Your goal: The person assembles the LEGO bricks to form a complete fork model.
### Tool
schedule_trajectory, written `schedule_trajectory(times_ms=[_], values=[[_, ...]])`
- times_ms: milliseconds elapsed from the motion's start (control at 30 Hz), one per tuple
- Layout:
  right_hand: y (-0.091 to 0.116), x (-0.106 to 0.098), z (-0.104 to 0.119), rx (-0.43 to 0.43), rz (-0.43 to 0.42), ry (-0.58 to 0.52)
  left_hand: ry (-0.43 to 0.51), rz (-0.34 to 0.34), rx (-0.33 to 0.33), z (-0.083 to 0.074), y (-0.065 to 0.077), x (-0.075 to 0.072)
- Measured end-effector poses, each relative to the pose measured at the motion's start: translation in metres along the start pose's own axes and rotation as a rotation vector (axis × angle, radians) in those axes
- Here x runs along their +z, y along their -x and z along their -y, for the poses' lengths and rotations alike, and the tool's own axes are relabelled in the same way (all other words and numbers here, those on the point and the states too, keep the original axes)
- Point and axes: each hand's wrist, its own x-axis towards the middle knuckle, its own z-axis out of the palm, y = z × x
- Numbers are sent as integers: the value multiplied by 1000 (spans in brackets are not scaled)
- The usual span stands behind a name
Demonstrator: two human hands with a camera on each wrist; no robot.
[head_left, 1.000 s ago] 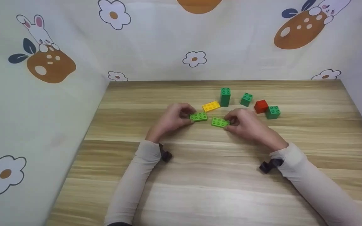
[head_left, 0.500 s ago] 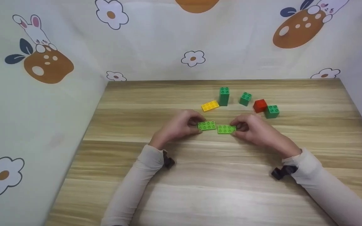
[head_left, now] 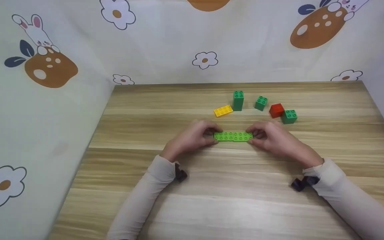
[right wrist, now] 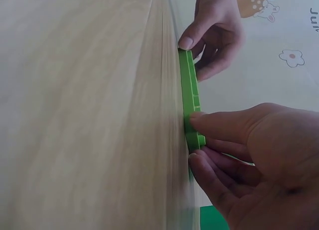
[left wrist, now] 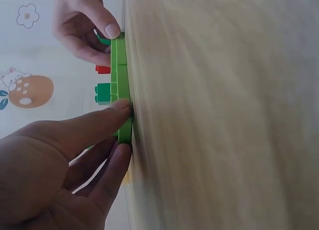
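Two flat lime-green building bricks lie end to end on the table in the head view, their short ends meeting in one straight row. My left hand (head_left: 197, 136) pinches the left lime-green brick (head_left: 223, 136) by its outer end, thumb on the near side and fingers on the far side. At the other end, my right hand (head_left: 272, 138) pinches the right lime-green brick (head_left: 242, 136) in the same way. The left wrist view shows the left thumb (left wrist: 117, 110) against the brick's side, low at the tabletop.
Behind the hands stand a yellow flat brick (head_left: 223, 110), a tall dark-green brick (head_left: 238, 101), a small green brick (head_left: 261, 103), a red brick (head_left: 276, 110) and another green brick (head_left: 289, 116). A patterned cloth wall (head_left: 165, 43) borders the wooden table (head_left: 212, 200) at the back.
Both hands have drawn their lime-green bricks nearer to the person and together. The gap between the bricks has closed, and the angled right brick is now in line with the left.
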Motion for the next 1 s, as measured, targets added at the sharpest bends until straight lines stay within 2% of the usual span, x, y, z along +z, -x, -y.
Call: schedule_trajectory(times_ms=[600,1000], values=[[0,1,-2,-25,-5,20,-39,-12,20,-1,0,3],[-1,-9,-3,-28,3,-24,-5,-13,30,-1,0,3]])
